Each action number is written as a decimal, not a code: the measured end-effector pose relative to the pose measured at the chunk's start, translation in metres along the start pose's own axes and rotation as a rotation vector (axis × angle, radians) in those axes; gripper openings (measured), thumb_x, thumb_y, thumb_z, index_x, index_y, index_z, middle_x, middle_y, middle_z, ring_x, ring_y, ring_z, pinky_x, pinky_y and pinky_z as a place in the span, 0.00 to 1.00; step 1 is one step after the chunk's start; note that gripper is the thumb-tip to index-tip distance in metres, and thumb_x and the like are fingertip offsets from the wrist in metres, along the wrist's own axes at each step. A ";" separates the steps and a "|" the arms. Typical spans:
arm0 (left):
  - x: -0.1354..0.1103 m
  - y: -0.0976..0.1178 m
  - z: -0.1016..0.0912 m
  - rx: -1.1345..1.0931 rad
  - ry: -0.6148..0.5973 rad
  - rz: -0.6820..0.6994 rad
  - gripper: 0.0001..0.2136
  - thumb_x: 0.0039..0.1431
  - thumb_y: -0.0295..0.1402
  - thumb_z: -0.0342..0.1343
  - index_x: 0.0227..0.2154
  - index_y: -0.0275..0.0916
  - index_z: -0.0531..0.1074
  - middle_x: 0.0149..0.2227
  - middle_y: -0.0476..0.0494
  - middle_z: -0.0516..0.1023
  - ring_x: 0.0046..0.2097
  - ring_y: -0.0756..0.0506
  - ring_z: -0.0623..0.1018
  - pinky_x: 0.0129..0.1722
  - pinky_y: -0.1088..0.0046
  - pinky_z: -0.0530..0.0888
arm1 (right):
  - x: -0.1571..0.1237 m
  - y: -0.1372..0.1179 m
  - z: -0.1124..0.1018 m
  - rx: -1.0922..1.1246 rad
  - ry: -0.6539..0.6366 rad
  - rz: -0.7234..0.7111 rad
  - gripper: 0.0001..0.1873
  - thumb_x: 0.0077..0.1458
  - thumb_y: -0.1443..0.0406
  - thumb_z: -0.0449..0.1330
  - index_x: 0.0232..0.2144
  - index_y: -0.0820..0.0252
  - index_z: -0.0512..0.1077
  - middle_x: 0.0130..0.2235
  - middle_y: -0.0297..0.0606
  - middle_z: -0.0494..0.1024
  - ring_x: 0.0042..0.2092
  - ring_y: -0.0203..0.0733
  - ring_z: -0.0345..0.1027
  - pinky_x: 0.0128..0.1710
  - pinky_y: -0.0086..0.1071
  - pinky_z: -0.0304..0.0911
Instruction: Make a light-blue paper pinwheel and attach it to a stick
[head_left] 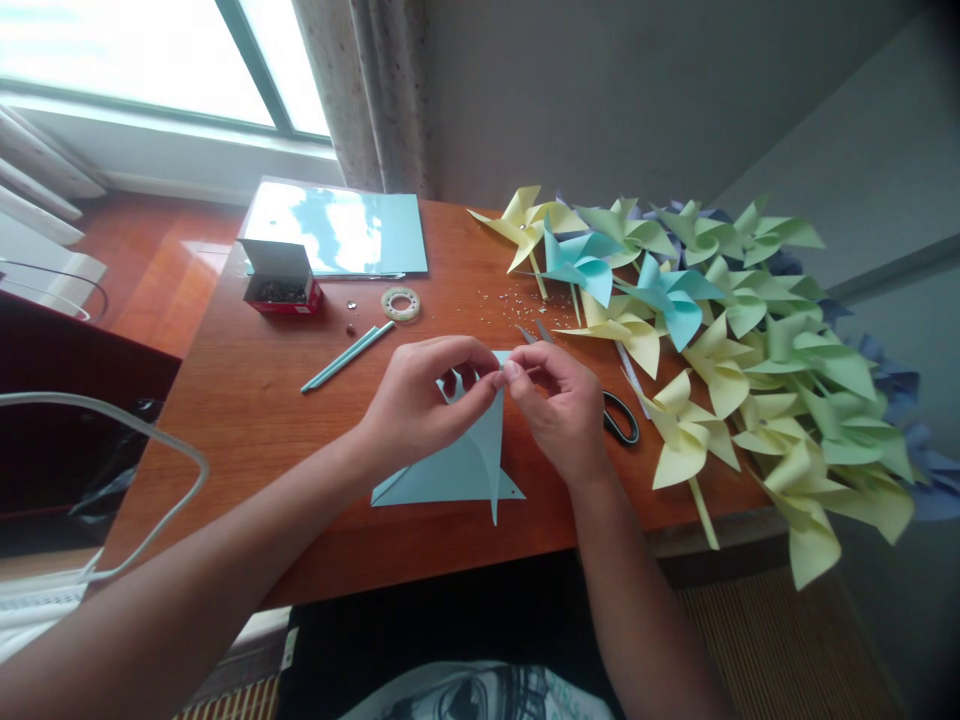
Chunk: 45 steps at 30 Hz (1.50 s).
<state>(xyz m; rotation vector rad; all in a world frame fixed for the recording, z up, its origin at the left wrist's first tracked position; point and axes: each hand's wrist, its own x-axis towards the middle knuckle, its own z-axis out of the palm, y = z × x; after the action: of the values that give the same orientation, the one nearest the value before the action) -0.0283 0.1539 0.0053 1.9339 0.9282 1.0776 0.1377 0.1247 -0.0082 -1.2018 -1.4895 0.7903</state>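
A light blue cut paper square point(457, 465) lies on the wooden table point(247, 400), with one flap curled up toward its middle. My left hand point(420, 395) pinches the raised paper tips at the centre. My right hand point(559, 405) meets it fingertip to fingertip, pinched on the same tips, maybe with a small pin that I cannot make out. Black-handled scissors point(619, 415) lie just right of my right hand, partly hidden by it.
Several finished yellow, green and blue pinwheels point(720, 330) are piled at the right. A red box of pins point(281, 280), a tape roll point(400, 303), a blue stick point(349, 357), blue paper sheets point(337, 232) and scattered small pins lie farther back.
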 end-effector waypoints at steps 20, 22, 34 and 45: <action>0.000 -0.006 -0.001 -0.037 0.021 -0.106 0.03 0.59 0.27 0.59 0.30 0.35 0.75 0.25 0.50 0.75 0.26 0.53 0.70 0.25 0.79 0.67 | -0.003 0.000 -0.021 -0.241 0.069 0.023 0.07 0.64 0.62 0.58 0.38 0.56 0.76 0.39 0.37 0.80 0.39 0.41 0.75 0.40 0.34 0.72; 0.001 -0.005 -0.001 -0.033 0.033 -0.118 0.04 0.59 0.28 0.59 0.29 0.35 0.76 0.25 0.50 0.75 0.26 0.53 0.69 0.25 0.79 0.66 | -0.012 0.002 -0.040 -0.461 0.082 0.058 0.09 0.63 0.63 0.58 0.43 0.56 0.77 0.43 0.40 0.80 0.43 0.45 0.75 0.43 0.38 0.72; 0.001 -0.007 -0.004 -0.062 0.033 -0.134 0.04 0.59 0.29 0.59 0.30 0.36 0.75 0.26 0.50 0.74 0.27 0.53 0.68 0.25 0.78 0.66 | -0.060 0.020 -0.069 -0.974 0.030 0.144 0.24 0.57 0.62 0.61 0.56 0.59 0.70 0.46 0.51 0.75 0.49 0.59 0.71 0.51 0.53 0.68; -0.001 -0.011 -0.004 -0.100 0.029 -0.147 0.04 0.60 0.31 0.60 0.31 0.37 0.76 0.28 0.48 0.76 0.28 0.51 0.71 0.26 0.77 0.68 | -0.058 0.013 -0.058 0.093 0.150 0.384 0.25 0.53 0.58 0.69 0.53 0.54 0.74 0.44 0.40 0.80 0.39 0.42 0.77 0.41 0.39 0.77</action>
<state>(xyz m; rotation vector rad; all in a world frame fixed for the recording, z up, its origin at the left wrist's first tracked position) -0.0346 0.1593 -0.0031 1.7448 0.9972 1.0479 0.1959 0.0669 -0.0222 -1.4639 -1.1020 0.9879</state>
